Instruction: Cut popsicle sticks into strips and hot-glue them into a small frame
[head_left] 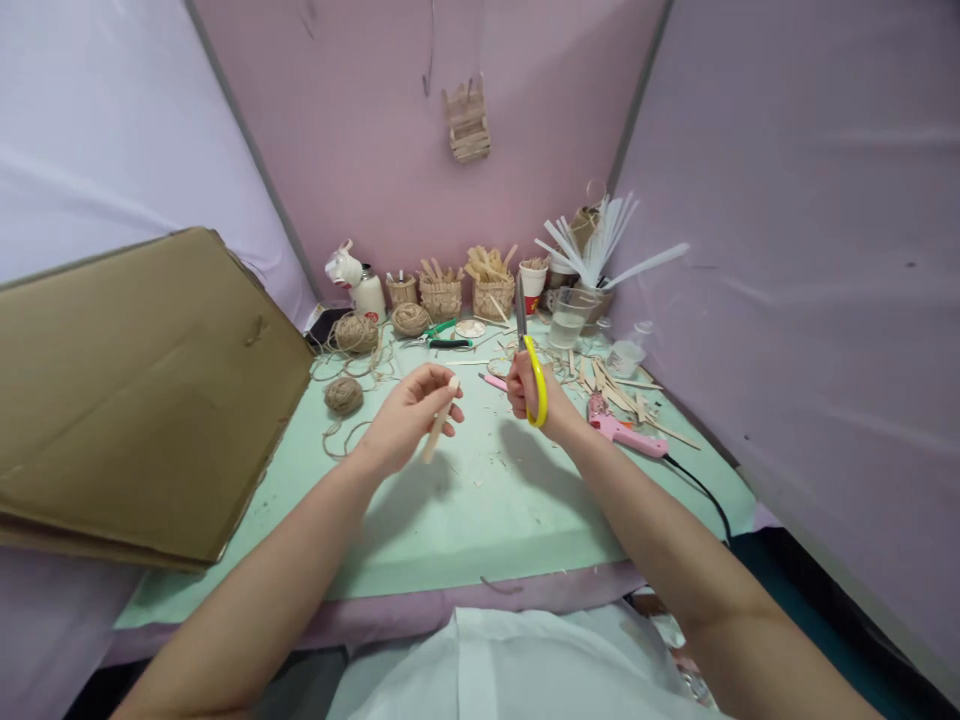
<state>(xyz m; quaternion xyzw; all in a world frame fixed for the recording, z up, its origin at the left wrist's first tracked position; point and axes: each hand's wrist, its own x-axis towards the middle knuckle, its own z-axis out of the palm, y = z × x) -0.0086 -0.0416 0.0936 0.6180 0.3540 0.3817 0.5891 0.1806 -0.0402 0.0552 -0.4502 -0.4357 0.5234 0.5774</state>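
Observation:
In the head view, my left hand (414, 412) is closed around a short, pale wooden craft stick (439, 425), pinched between thumb and fingers over the table. To its right, my right hand (534, 388) grips scissors (537, 385) by their yellow handle. The blades point up and away, and look closed together. A hand's width or so separates the stick from the scissors. Just behind my right hand lies a pink pen-like tool (493, 381), partly hidden by the fingers. Small wood scraps (498, 460) are scattered on the green tabletop (465, 530) below.
Jute twine balls (343, 396) and green-handled pliers (442, 335) lie at the left back. A pink glue gun (626, 432), its cord trailing off the edge, and loose sticks (611, 390) are at right. Baskets of sticks (441, 295) line the wall. Large cardboard (142, 400) leans left.

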